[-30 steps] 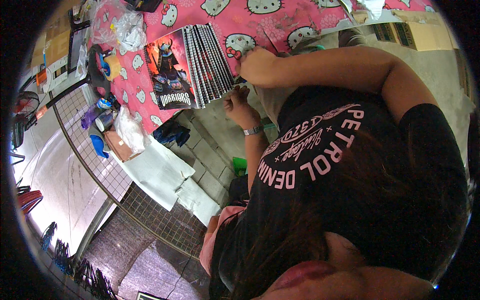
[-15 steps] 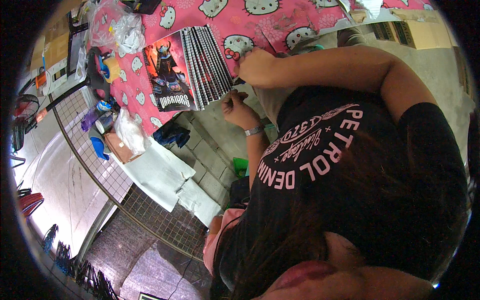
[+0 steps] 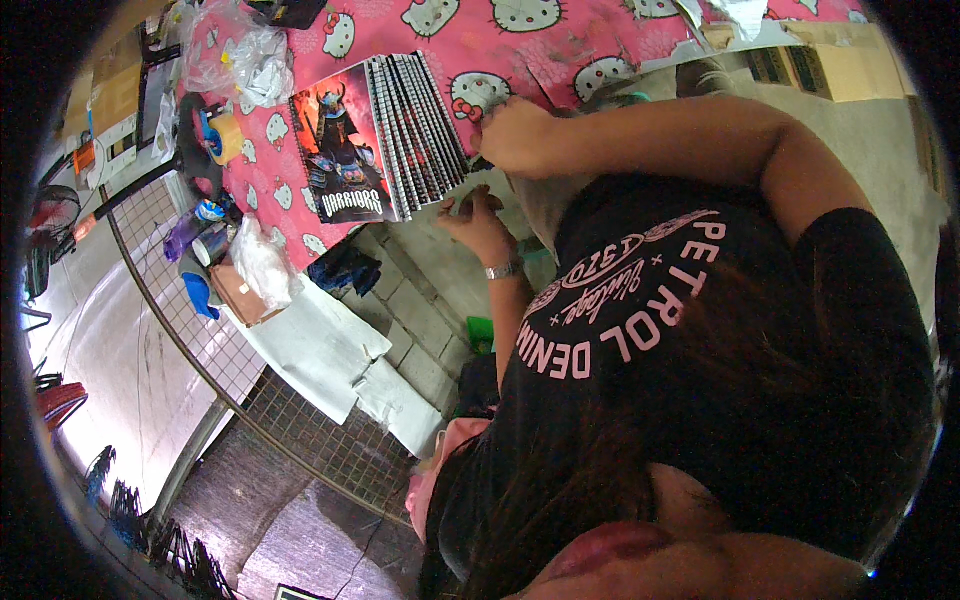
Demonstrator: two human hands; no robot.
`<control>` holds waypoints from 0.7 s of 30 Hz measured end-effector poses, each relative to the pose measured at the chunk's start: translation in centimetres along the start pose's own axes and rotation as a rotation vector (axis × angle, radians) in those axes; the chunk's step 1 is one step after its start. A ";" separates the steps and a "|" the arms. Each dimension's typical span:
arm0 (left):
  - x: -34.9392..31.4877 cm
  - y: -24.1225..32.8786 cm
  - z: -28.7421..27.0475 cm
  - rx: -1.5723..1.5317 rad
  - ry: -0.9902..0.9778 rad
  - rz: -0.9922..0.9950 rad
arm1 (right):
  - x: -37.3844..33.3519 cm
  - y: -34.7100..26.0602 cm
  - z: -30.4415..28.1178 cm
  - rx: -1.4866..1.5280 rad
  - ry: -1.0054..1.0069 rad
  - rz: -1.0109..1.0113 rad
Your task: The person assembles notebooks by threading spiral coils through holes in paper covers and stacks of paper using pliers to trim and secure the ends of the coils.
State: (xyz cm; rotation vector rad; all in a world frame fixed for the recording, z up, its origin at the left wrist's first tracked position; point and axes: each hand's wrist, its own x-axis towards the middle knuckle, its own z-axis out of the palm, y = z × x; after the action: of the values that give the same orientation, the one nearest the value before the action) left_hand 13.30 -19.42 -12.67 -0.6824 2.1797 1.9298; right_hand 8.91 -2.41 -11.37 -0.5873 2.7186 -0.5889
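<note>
A fanned stack of spiral-bound notebooks (image 3: 419, 135) lies on the pink table, its black coil edges facing me. On its left side shows the top notebook's cover (image 3: 340, 150), with an armoured warrior on red. My left hand (image 3: 480, 226), with a metal watch at the wrist, is just off the stack's near corner. Its thumb and fingers are apart, and nothing shows between them. My right hand (image 3: 517, 138) is curled at the table's edge, to the right of the notebooks. Its fingertips are hidden, and so is whatever they may hold.
A pink cartoon-cat tablecloth (image 3: 545, 55) covers the table. Clear plastic bags (image 3: 250, 65) and a tape roll (image 3: 226, 138) lie left. Nearer are a brown pouch (image 3: 245, 293), a white bag (image 3: 262, 262) and a wire mesh rack (image 3: 330, 440). A pink sleeve (image 3: 440, 470) shows beside me.
My left hand's fingers have spread from a curled pose. My right hand stays nearly in place. The hand by the pink sleeve has gone from sight.
</note>
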 end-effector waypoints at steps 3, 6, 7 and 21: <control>1.7 -3.2 -3.1 -0.377 -0.195 -0.267 | -0.1 0.1 -0.8 0.029 -0.016 -0.015; 1.7 -3.5 -4.1 -0.648 -0.360 -0.454 | -0.4 -0.4 -1.4 0.121 -0.044 0.031; 1.3 -3.6 -4.0 -0.676 -0.388 -0.457 | -0.5 -0.4 -1.5 0.157 -0.068 0.022; -0.9 12.4 -1.4 -0.245 -0.803 -0.224 | -2.4 0.3 -6.3 0.159 -0.134 0.153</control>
State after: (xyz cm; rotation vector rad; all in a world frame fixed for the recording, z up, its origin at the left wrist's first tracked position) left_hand 9.02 -19.74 -0.91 -0.1115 1.3416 1.9035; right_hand 8.58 0.99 -5.58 -0.3622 2.5338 -0.6923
